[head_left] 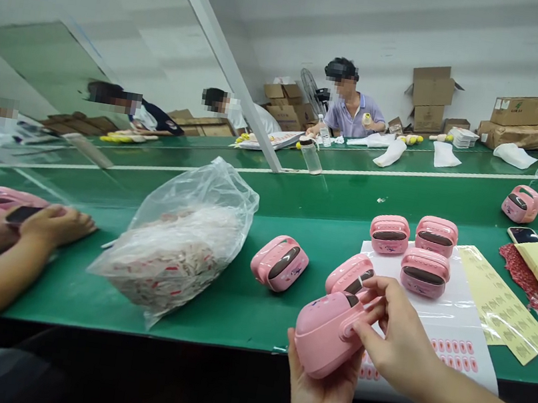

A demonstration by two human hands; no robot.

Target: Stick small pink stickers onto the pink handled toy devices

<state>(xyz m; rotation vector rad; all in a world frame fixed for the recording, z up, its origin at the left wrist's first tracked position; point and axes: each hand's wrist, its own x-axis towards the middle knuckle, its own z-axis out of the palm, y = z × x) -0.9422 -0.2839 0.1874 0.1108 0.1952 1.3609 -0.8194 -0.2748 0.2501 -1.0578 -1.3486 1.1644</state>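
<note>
Low over the table's front edge, a pink rounded plastic device with a handle (327,338) is tilted in my hands. My left hand (323,398) cups it from below, fingers wrapped round its underside. My right hand (394,331) has its thumb against the round joint at the device's side and its bent fingers by the handle; whether a small piece is also pinched there, I cannot tell. Just behind stands another pink device (350,272), partly covered. A sheet of small pink-red stickers (453,353) lies under my right forearm.
Several like devices (425,273) stand on the white sheet, and one (280,264) stands left of it. A clear bag of small packets (177,241) is at centre left. Yellow label sheets (506,304) lie right. A co-worker's arms (34,247) rest at left; other people sit across the table.
</note>
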